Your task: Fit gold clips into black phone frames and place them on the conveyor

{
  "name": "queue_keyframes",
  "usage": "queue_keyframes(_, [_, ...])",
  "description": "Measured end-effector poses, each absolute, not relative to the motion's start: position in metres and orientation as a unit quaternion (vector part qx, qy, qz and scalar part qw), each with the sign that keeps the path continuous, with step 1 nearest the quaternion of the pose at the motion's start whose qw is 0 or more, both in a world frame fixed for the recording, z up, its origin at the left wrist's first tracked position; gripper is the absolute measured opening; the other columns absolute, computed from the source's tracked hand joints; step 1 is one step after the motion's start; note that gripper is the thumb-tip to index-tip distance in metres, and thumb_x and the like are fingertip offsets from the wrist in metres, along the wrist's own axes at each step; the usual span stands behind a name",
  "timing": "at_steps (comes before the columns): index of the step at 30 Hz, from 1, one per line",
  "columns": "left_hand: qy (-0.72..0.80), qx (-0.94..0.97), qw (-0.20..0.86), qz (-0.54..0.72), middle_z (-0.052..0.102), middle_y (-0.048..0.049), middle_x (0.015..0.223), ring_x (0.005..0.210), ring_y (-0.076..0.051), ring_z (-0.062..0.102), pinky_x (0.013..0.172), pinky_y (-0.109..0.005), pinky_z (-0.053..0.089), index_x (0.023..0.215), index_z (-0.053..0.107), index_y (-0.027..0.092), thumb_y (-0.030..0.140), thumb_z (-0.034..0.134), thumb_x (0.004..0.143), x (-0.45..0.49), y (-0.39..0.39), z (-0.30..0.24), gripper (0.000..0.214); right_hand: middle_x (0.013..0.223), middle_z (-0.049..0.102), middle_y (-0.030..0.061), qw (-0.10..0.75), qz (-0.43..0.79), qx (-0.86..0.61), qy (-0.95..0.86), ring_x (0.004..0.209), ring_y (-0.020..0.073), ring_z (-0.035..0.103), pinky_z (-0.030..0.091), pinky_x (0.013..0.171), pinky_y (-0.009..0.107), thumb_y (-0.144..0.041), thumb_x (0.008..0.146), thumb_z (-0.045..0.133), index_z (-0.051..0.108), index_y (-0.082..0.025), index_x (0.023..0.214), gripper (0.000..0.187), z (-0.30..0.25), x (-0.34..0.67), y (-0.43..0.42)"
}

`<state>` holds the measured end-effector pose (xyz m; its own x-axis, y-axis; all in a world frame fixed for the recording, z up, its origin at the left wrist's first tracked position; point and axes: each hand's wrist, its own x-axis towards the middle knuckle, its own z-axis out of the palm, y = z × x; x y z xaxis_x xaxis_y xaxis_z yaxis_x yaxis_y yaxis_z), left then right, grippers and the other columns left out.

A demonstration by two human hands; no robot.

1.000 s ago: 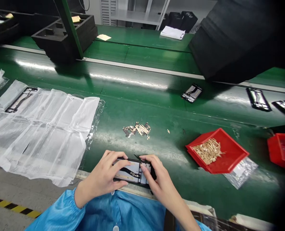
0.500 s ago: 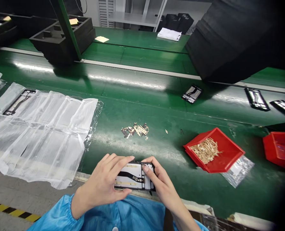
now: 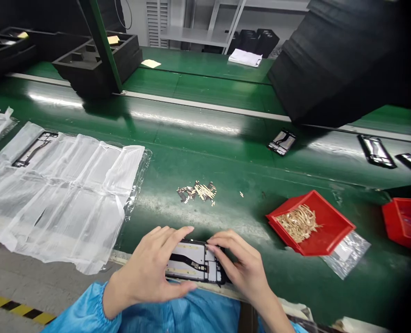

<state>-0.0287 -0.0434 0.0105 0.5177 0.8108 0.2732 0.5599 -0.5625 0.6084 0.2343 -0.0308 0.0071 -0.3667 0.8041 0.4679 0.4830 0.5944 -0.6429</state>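
A black phone frame (image 3: 194,265) with silver inner panels and a dark flex strip lies at the near edge of the green belt (image 3: 198,152). My left hand (image 3: 153,270) grips its left end, fingers over the top edge and thumb under. My right hand (image 3: 242,266) holds the right end, fingertips pressing on the frame's upper right corner. A small pile of gold-coloured metal strips (image 3: 197,191) lies on the belt just beyond the frame.
A red bin (image 3: 333,226) of gold strips sits to the right on a clear bag, with a second red bin (image 3: 404,222) further right. White plastic pouches (image 3: 59,194) spread at left. More frames (image 3: 282,141) lie on the belt. Black foam trays (image 3: 94,55) stand behind.
The frame has tilted flatter and shifted slightly right in my hands. My right fingers have slid along its top right edge. The view has moved a little.
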Motion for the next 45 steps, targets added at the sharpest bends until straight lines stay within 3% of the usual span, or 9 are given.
queue_keyframes(4, [0.439, 0.800, 0.190, 0.363, 0.080, -0.0026, 0.105, 0.087, -0.021, 0.075, 0.081, -0.039, 0.059, 0.142, 0.053, 0.025, 0.034, 0.076, 0.098, -0.021, -0.043, -0.002, 0.051, 0.096, 0.074, 0.0053, 0.400, 0.175, -0.366, -0.822, 0.086, 0.0141, 0.073, 0.062, 0.078, 0.023, 0.001, 0.098, 0.064, 0.068, -0.021, 0.110, 0.025, 0.005, 0.235, -0.030])
queue_keyframes(7, [0.453, 0.740, 0.189, 0.461, 0.081, 0.0027, 0.093, 0.081, -0.015, 0.072, 0.076, -0.032, 0.055, 0.124, 0.063, 0.025, 0.020, 0.076, 0.098, -0.015, -0.042, -0.011, 0.029, 0.096, 0.074, 0.0061, 0.412, 0.185, -0.340, -0.825, 0.087, 0.0145, 0.073, 0.062, 0.079, 0.025, 0.002, 0.097, 0.063, 0.068, -0.019, 0.109, 0.025, 0.001, 0.235, -0.031])
queue_keyframes(12, [0.428, 0.697, 0.163, 0.552, 0.083, 0.0042, 0.089, 0.082, -0.015, 0.070, 0.081, -0.034, 0.052, 0.103, 0.064, 0.025, 0.006, 0.079, 0.091, -0.010, -0.040, -0.016, 0.027, 0.095, 0.073, 0.0065, 0.426, 0.198, -0.350, -0.810, 0.085, 0.0159, 0.071, 0.062, 0.076, 0.028, 0.002, 0.095, 0.066, 0.068, -0.020, 0.109, 0.026, 0.001, 0.229, -0.036])
queue_keyframes(22, [0.442, 0.691, 0.113, 0.561, 0.089, 0.0092, 0.090, 0.078, -0.019, 0.067, 0.080, -0.044, 0.050, 0.088, 0.064, 0.029, 0.006, 0.073, 0.091, -0.009, -0.045, -0.022, 0.026, 0.089, 0.073, 0.0041, 0.457, 0.331, -0.427, -0.707, 0.080, 0.0188, 0.069, 0.058, 0.070, 0.031, -0.010, 0.094, 0.074, 0.074, -0.027, 0.101, 0.018, -0.010, 0.222, -0.042])
queue_keyframes(26, [0.402, 0.728, 0.104, 0.546, 0.088, 0.0045, 0.094, 0.084, -0.018, 0.068, 0.077, -0.040, 0.055, 0.104, 0.075, 0.030, -0.001, 0.069, 0.091, -0.013, -0.041, -0.022, 0.033, 0.091, 0.073, 0.0037, 0.462, 0.345, -0.445, -0.685, 0.083, 0.0182, 0.069, 0.057, 0.073, 0.030, -0.017, 0.097, 0.073, 0.075, -0.027, 0.101, 0.011, -0.011, 0.221, -0.045])
queue_keyframes(31, [0.381, 0.738, 0.172, 0.529, 0.082, -0.0026, 0.093, 0.079, -0.015, 0.065, 0.066, -0.031, 0.058, 0.113, 0.081, 0.028, -0.003, 0.064, 0.093, -0.018, -0.039, -0.014, 0.040, 0.108, 0.078, 0.0034, 0.344, 0.394, -0.450, -0.724, 0.094, 0.0166, 0.074, 0.058, 0.084, 0.026, -0.029, 0.106, 0.062, 0.072, -0.029, 0.121, 0.018, -0.006, 0.227, -0.046])
queue_keyframes(39, [0.461, 0.675, 0.266, 0.511, 0.079, -0.0010, 0.088, 0.078, -0.015, 0.068, 0.066, -0.030, 0.058, 0.108, 0.084, 0.030, 0.013, 0.070, 0.098, -0.019, -0.047, -0.007, 0.024, 0.076, 0.063, -0.0019, 0.326, 0.436, -0.537, -0.645, 0.070, 0.0135, 0.055, 0.044, 0.066, 0.026, -0.054, 0.107, 0.058, 0.066, -0.023, 0.092, 0.035, 0.003, 0.204, -0.044])
queue_keyframes(43, [0.518, 0.677, 0.234, 0.467, 0.080, -0.0069, 0.125, 0.115, -0.025, 0.070, 0.096, -0.047, 0.065, 0.137, 0.074, 0.036, 0.023, 0.068, 0.101, -0.034, -0.042, -0.004, 0.038, 0.085, 0.068, 0.0000, 0.306, 0.498, -0.500, -0.639, 0.080, 0.0163, 0.061, 0.048, 0.073, 0.028, -0.061, 0.101, 0.063, 0.070, -0.023, 0.098, 0.039, 0.011, 0.212, 0.015])
queue_keyframes(45, [0.552, 0.674, 0.188, 0.454, 0.067, -0.0112, 0.151, 0.139, -0.030, 0.060, 0.113, -0.059, 0.059, 0.149, 0.064, 0.035, 0.027, 0.067, 0.102, -0.049, -0.036, 0.000, 0.048, 0.089, 0.071, 0.0023, 0.389, 0.459, -0.538, -0.590, 0.082, 0.0186, 0.063, 0.051, 0.072, 0.030, -0.062, 0.087, 0.076, 0.071, -0.022, 0.098, 0.042, 0.011, 0.227, 0.067])
